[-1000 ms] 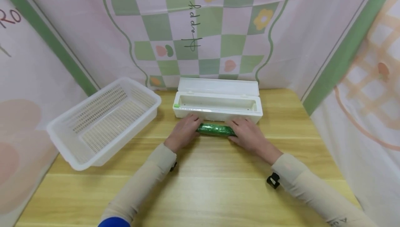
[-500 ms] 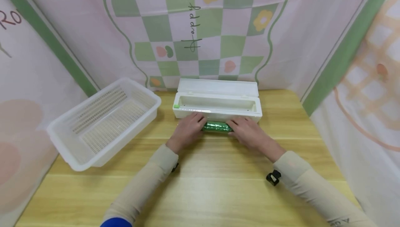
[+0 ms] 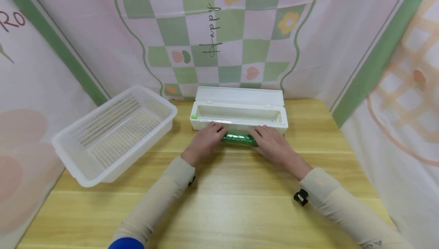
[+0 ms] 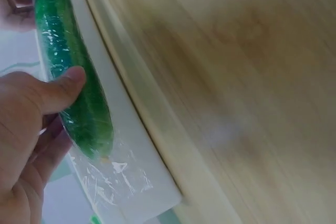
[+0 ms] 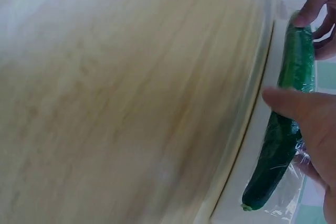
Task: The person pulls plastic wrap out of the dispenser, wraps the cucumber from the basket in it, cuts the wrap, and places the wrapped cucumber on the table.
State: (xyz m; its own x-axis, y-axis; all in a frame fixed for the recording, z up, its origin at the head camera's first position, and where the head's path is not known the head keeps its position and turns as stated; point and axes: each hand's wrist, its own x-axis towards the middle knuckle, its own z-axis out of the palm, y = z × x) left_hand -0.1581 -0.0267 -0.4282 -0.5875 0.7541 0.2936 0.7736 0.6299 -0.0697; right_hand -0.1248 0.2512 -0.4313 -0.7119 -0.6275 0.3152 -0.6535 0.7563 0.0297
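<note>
A green cucumber [image 3: 239, 138] lies crosswise just in front of a white, lidded film dispenser [image 3: 240, 124]. Clear plastic film [image 4: 118, 182] wraps the cucumber and spreads past its end over the dispenser's front face in the left wrist view. My left hand [image 3: 206, 141] grips the cucumber near its left end, thumb [image 4: 68, 85] on the near side and fingers behind. Towards the other end my right hand [image 3: 274, 146] holds it, thumb [image 5: 283, 100] across its near side; its fingers are partly hidden behind the cucumber. The dispenser's lid [image 3: 239, 95] stands open.
On the left of the wooden table [image 3: 219, 203] sits a white slotted basket [image 3: 113, 172], set at an angle. A small green slider [image 3: 194, 116] is at the dispenser's left end. Patterned cloth [image 3: 229, 28] hangs close behind the dispenser.
The cucumber has shifted slightly towards the dispenser. My left hand has slid a little to the right along with it, leaving less of the cucumber showing between my hands.
</note>
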